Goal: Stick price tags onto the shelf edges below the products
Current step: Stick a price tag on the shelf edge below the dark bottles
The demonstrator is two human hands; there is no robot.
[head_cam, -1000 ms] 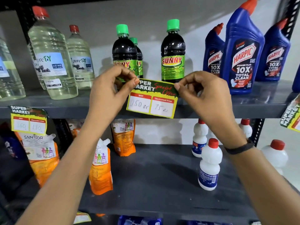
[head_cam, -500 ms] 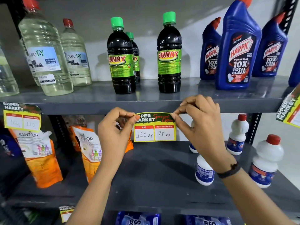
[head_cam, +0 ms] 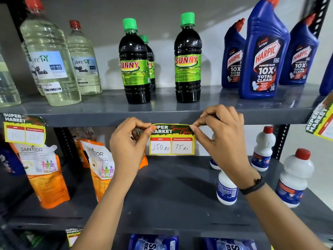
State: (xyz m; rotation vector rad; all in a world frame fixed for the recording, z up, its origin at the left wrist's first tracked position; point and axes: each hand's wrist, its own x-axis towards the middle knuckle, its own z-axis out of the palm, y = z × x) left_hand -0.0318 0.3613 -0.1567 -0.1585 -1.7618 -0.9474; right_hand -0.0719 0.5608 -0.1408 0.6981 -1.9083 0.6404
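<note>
A yellow and green price tag (head_cam: 172,141) marked 150 and 75 hangs from the front edge of the grey upper shelf (head_cam: 90,118), below the dark Sunny bottles (head_cam: 187,58). My left hand (head_cam: 128,147) pinches the tag's top left corner. My right hand (head_cam: 222,136) pinches its top right corner, with a black band on the wrist. The tag's top strip lies against the shelf edge, and its lower part hangs free below the edge.
Another tag (head_cam: 24,129) hangs on the same edge at the left, and a third tag (head_cam: 321,121) at the right. Clear bleach bottles (head_cam: 52,58) and blue Harpic bottles (head_cam: 264,51) stand on the upper shelf. Orange pouches (head_cam: 45,175) and white bottles (head_cam: 293,177) stand below.
Both hands brought the tag down from in front of the Sunny bottles to the shelf's front edge. It now hangs level under the edge.
</note>
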